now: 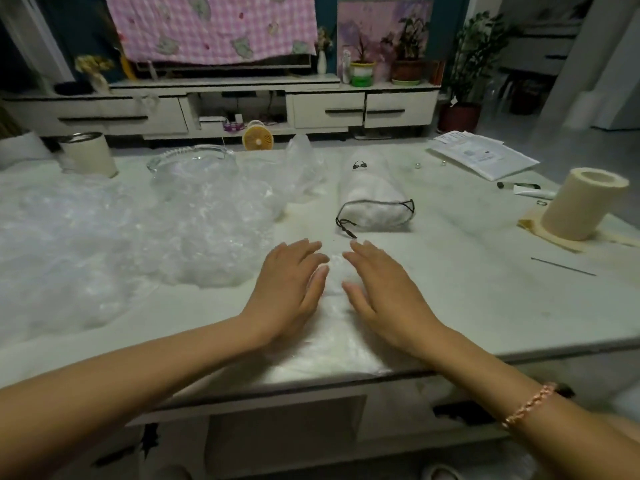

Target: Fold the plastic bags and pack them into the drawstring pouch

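Flattened bag (334, 327) on tabletop (485, 306), left hand (289, 289) and right hand (384, 289) pressing it with straight fingers, pouch (375, 202) just beyond

One clear plastic bag (334, 329) lies flattened as a long strip at the near edge of the tabletop (485, 271). The left hand (291, 289) and the right hand (384, 292) lie flat on its two sides. A big heap of crumpled clear bags (156, 230) covers the left part. The drawstring pouch (374, 195), white with a black cord, lies stuffed on its side just behind the strip.
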